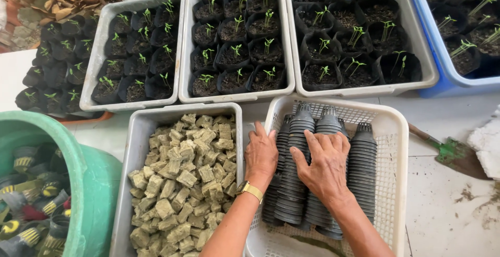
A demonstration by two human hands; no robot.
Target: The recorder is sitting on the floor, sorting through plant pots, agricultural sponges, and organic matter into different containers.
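1. I see two bare forearms entering from the bottom edge; no sleeves in view on either; no gloves.
2. Left hand (260, 155): a gold-tone wristwatch sits at the wrist w/ a metal link band, approx. rectangular case; I can't read the dial from here.
3. Right hand (325, 166): nothing worn at the wrist; no bracelet, no band.
4. I spot no rings on the fingers showing on either hand; nails short, unpainted as far as I can tell.
5. No tape, bandage or markings on arms or hands; rest of the body is out of frame.
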